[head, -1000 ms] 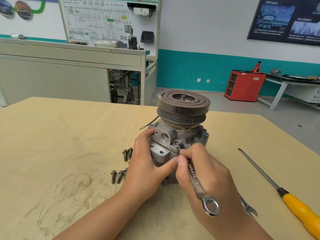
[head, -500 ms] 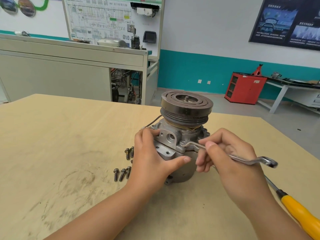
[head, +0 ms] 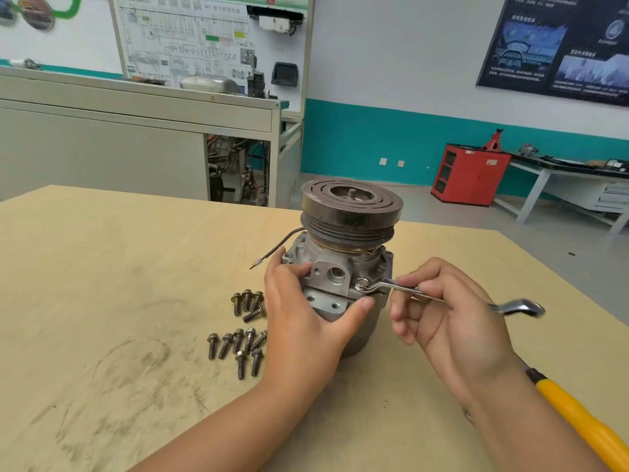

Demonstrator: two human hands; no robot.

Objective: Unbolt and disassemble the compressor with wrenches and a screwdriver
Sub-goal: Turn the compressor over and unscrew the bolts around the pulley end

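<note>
Compressor stood upright on table, gripped by left hand. Wrench pinched by right hand, ring end seated on housing bolt. Loose bolts beside compressor, left.

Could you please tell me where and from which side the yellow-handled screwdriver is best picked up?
Grip the screwdriver by its thick yellow handle, from above on the right: it lies flat, handle free, while its shaft is hidden behind the right hand.
</note>
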